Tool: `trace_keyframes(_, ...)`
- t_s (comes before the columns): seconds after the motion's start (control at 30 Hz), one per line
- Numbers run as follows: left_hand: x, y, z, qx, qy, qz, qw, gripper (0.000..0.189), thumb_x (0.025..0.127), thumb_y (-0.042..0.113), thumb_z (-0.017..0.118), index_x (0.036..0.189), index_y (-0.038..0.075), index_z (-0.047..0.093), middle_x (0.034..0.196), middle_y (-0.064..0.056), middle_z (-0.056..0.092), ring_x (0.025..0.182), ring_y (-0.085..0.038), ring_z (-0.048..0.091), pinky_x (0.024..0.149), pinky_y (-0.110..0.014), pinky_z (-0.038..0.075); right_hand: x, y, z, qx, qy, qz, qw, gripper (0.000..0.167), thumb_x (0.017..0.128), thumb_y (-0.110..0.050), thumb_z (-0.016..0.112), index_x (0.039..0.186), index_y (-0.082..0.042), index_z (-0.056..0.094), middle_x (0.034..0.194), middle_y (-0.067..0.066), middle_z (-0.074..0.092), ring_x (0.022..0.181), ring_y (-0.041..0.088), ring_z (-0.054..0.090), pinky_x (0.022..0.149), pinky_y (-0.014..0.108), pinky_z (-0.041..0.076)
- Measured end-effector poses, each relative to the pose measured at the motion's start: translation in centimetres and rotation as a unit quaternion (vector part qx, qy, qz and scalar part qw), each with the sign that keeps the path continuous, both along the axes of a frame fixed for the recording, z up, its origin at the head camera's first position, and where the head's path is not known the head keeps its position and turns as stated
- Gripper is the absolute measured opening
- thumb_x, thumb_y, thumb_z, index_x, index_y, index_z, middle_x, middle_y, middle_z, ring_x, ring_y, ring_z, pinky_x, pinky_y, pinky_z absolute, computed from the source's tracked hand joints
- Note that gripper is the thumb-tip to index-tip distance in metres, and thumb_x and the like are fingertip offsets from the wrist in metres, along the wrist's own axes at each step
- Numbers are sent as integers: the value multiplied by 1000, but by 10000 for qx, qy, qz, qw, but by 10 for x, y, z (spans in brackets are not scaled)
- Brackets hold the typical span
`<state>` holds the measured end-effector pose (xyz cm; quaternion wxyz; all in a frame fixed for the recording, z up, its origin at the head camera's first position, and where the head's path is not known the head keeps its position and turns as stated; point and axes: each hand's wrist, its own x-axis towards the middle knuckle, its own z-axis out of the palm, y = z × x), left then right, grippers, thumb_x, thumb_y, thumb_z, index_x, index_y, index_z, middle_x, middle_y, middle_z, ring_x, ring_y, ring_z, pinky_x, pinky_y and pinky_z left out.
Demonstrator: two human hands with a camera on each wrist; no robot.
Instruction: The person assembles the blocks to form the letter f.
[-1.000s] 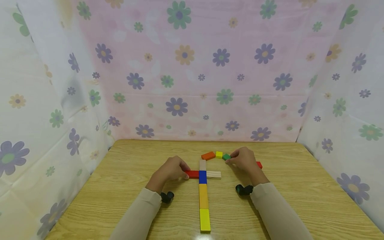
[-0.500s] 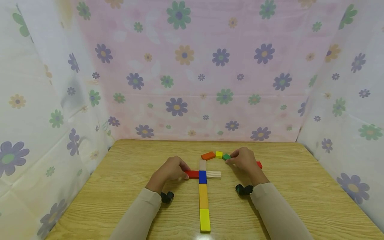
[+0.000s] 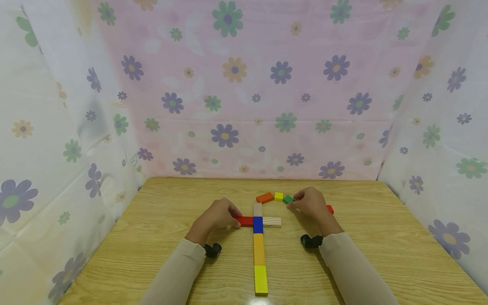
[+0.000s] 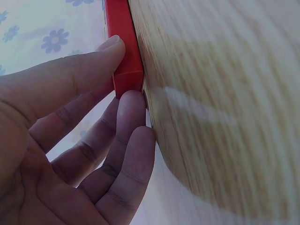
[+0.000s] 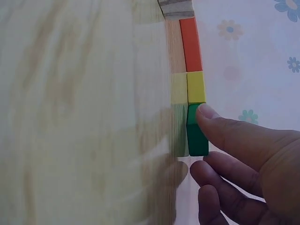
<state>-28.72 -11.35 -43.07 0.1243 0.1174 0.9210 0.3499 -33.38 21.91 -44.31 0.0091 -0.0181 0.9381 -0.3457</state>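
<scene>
My left hand (image 3: 218, 214) holds the outer end of a red block (image 3: 245, 221) between thumb and fingers; the left wrist view shows the thumb on its side. That block's other end meets a blue block (image 3: 258, 225), with a pale striped wooden block (image 3: 272, 222) on the opposite side. Farther back, my right hand (image 3: 309, 204) pinches a small green block (image 5: 197, 133), its thumb near the edge beside a yellow cube (image 5: 196, 87). Past the cube lies an orange block (image 5: 191, 44). These three form a curved row on the table.
Toward me from the blue block run an orange-yellow block (image 3: 259, 249) and a bright yellow block (image 3: 261, 280); a beige block (image 3: 257, 209) lies beyond it. Another red block (image 3: 330, 209) is partly behind my right wrist. Flowered cloth (image 3: 244, 84) surrounds the wooden table (image 3: 171, 195).
</scene>
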Motion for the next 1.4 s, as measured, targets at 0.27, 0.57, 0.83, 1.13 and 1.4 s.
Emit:
trace_keyframes(0.27,1,0,0,29,2,-18,10000,20,84,12,87,103,16,82,102,3,75,101,-21,64,95,-47,56,5,10,3,213,211,261,9992,54,88,-37,83,129,-5,70,121,17,71,107,35,66,91,51,56)
trace_keyframes(0.57,1,0,0,40,-1,-23,10000,19,84,12,87,102,17,82,101,4,74,100,-21,64,94,-46,56,10,42,10,289,452,479,9974,56,92,-43,79,135,-9,68,130,19,67,116,39,61,93,53,55)
trace_keyframes(0.83,1,0,0,21,-14,12,10000,18,84,13,87,101,18,82,101,4,74,101,-21,64,95,-47,56,17,76,11,243,542,648,9961,63,92,-51,76,138,-9,66,133,21,66,116,39,62,86,50,59)
trace_keyframes(1.13,-1,1,-1,-34,26,-33,10000,19,84,14,87,102,18,82,103,3,74,101,-21,64,96,-47,55,20,111,3,-36,303,473,9984,65,92,-51,76,142,-10,64,138,22,62,119,41,62,92,53,57)
trace_keyframes(1.4,-3,0,-3,-67,3,-28,10000,19,84,14,86,102,18,82,102,4,74,101,-21,64,97,-47,55,21,127,-9,-144,-46,743,9971,65,91,-46,78,142,-7,63,133,23,63,115,37,65,91,47,59)
